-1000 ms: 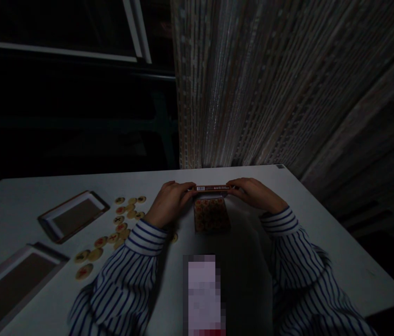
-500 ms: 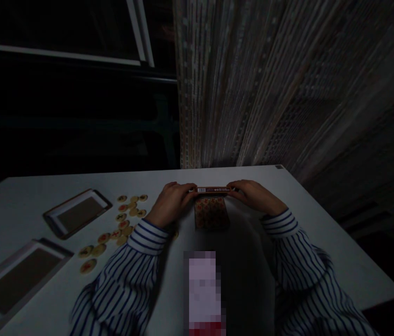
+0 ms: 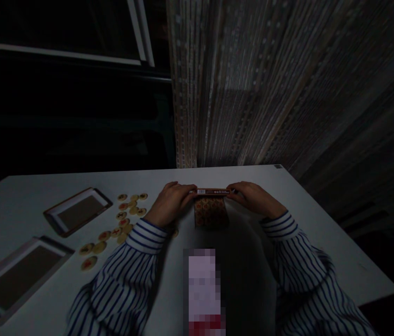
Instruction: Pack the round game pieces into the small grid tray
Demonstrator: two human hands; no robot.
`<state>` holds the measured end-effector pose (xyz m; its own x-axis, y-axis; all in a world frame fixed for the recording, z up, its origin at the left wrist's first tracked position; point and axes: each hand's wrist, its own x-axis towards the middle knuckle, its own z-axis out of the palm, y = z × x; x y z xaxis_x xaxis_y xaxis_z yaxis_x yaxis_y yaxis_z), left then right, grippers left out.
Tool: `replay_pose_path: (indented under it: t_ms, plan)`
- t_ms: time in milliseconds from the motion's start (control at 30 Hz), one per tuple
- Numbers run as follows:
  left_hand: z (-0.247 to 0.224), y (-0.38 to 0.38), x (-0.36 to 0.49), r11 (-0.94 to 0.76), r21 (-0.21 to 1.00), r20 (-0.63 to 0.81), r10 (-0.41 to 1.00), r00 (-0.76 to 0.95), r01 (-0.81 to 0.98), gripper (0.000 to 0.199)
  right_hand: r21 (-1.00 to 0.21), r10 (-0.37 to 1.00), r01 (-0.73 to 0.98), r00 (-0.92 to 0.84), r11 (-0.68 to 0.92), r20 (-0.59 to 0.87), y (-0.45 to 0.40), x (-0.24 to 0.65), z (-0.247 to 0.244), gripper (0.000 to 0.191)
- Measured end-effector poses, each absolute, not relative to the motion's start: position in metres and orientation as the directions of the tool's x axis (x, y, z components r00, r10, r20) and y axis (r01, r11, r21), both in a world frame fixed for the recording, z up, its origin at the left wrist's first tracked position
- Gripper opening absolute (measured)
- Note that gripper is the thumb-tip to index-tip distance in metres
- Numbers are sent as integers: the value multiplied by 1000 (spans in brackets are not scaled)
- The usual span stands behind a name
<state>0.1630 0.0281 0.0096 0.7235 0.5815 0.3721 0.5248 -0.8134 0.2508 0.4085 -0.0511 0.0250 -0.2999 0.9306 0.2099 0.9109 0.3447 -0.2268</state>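
My left hand (image 3: 170,200) and my right hand (image 3: 254,198) pinch the two ends of a narrow cardboard box (image 3: 214,192). Its long side, printed with a barcode and small text, faces me. Just below it, between my hands, is a dark rectangular panel (image 3: 211,212) showing rows of round pieces with red marks. The gloom hides whether these are real or printed, and whether the panel joins the box. Left of my left hand, round Chinese chess pieces (image 3: 121,215) with red or black characters lie scattered. One more piece (image 3: 175,233) shows beside my left cuff.
Two shallow open trays with pale inner walls lie at left: one orange-edged tray (image 3: 57,227) farther back, one larger tray (image 3: 65,252) nearer. A white table (image 3: 308,261) carries everything. Behind its far edge hangs a string curtain (image 3: 217,116). A blurred patch covers the lower middle.
The narrow box sits very slightly lower, covering a little more of the panel's top. Both hands keep their pinch on its ends. The scattered pieces and trays stay put; the view shifts slightly.
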Motion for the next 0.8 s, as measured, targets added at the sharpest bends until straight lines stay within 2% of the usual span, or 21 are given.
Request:
replay_pose_path:
  t_ms: [633,800]
  plan:
    - [5,19,157,-826,223,363,564,742,518,31,-138,927,932,-301,336,226,-63,406,12,29]
    - [3,16,156,-830,222,370,557,744,511,30,-148,931,933,-292,328,221,-66,405,10,29]
